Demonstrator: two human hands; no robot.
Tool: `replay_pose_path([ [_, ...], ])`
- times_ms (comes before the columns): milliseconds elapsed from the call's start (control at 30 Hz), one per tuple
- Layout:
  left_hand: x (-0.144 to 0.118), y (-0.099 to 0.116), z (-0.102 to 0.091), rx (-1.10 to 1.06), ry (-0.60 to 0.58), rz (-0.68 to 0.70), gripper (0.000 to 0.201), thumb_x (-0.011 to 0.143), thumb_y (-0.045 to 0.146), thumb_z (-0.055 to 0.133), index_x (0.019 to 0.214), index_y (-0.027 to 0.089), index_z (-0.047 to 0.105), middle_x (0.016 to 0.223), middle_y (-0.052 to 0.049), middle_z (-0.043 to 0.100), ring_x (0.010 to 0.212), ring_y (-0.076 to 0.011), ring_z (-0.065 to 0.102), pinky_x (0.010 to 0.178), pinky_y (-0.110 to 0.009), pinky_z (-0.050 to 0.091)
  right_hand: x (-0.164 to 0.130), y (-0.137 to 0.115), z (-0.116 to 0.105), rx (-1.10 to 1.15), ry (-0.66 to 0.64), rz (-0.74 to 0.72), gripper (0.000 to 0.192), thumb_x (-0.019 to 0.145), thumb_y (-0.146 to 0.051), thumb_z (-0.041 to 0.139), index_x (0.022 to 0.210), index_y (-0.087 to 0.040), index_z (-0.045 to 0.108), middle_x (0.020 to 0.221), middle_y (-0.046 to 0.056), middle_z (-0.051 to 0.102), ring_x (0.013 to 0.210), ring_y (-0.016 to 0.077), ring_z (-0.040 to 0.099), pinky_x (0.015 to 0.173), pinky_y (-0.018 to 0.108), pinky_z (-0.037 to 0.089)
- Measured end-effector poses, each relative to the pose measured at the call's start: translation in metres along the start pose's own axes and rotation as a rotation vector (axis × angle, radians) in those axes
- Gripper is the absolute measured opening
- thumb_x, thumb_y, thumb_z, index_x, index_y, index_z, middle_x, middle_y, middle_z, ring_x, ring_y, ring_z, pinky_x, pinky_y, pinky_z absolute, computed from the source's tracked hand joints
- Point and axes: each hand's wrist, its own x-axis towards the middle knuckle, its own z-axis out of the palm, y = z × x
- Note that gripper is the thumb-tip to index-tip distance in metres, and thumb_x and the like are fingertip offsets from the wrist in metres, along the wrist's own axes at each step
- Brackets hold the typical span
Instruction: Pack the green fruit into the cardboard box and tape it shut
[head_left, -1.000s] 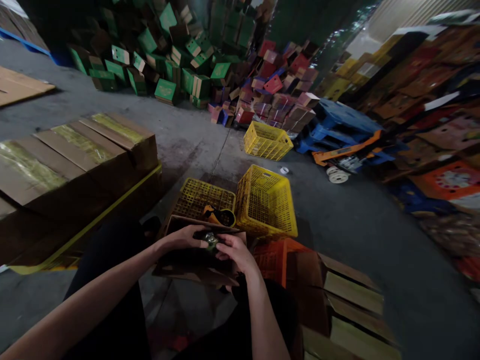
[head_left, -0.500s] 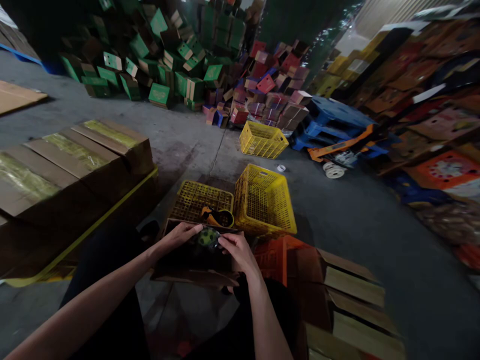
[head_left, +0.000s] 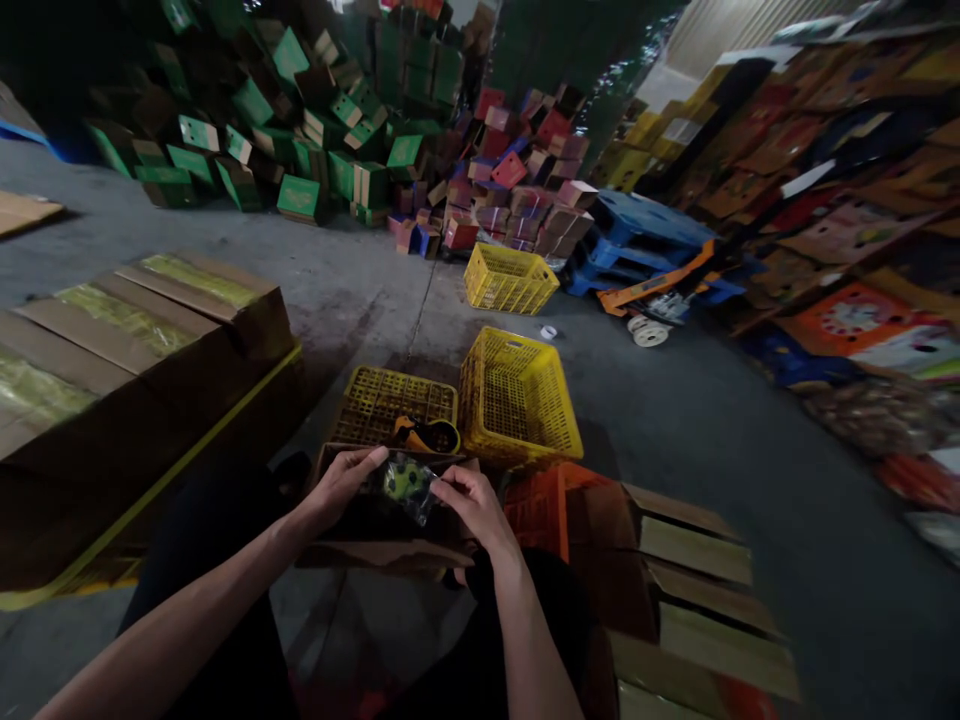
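My left hand [head_left: 339, 486] and my right hand [head_left: 469, 503] hold between them a small yellow-green item with dark spots in clear wrap [head_left: 406, 483]. They hover over an open brown cardboard box [head_left: 375, 545] on my lap. Fingers of both hands pinch the wrapped item's edges. Just beyond the box, a flat yellow crate [head_left: 393, 403] holds a yellow and black tape dispenser [head_left: 424, 435].
A tall yellow basket [head_left: 517, 400] stands right of the flat crate, with an orange crate [head_left: 538, 508] and flat cartons [head_left: 690, 590] nearer right. Taped brown cartons [head_left: 127, 350] lie left. Green and red box piles, another yellow basket [head_left: 508, 279] and a pallet jack [head_left: 660, 300] sit behind.
The wrapped item has been raised and turned so its yellow-green spotted face shows more. My view has drifted slightly right and forward; my hands stay over the box.
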Motion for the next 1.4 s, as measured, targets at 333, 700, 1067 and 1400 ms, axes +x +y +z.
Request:
replay_pose_path([
  [333,-0.037,-0.04,-0.019,0.304,0.089,0.081,0.057,0.081,0.07,0.062,0.083,0.015,0.078,0.085,-0.006,0.074,0.085,-0.0257,0.066,0.077,-0.031,0.048,-0.031,0.035,0.039,0.088,-0.005,0.203,0.036,0.076,-0.055,0.075,0.073,-0.021,0.067,0.067,-0.002,0.062,0.066,0.0151,0.054,0.063,0.025,0.039],
  [700,-0.017,-0.025,-0.022,0.347,0.09,0.168,0.057,0.081,0.069,0.061,0.079,0.014,0.075,0.072,-0.003,0.069,0.072,-0.0212,0.063,0.066,-0.028,0.047,-0.021,0.042,0.057,0.204,0.074,0.096,0.027,0.072,-0.044,0.076,0.08,-0.019,0.069,0.077,0.0,0.068,0.076,0.0174,0.06,0.07,0.026,0.043],
  [1067,-0.054,-0.03,-0.006,0.103,-0.134,0.043,0.054,0.071,0.065,0.079,0.084,0.012,0.078,0.078,-0.005,0.072,0.078,-0.0215,0.067,0.077,-0.032,0.054,-0.077,0.041,0.039,0.252,0.218,0.09,0.029,0.074,-0.048,0.076,0.086,-0.023,0.066,0.078,0.0,0.063,0.068,0.0166,0.059,0.053,0.024,0.048],
  [1400,-0.042,-0.034,-0.003,-0.098,-0.079,0.062,0.056,0.069,0.067,0.079,0.084,0.012,0.077,0.085,-0.009,0.075,0.088,-0.0239,0.069,0.086,-0.035,0.053,-0.057,0.04,0.051,0.521,0.278,0.072,0.043,0.062,-0.051,0.087,0.08,-0.02,0.065,0.083,0.001,0.064,0.083,0.0186,0.065,0.081,0.035,0.058],
])
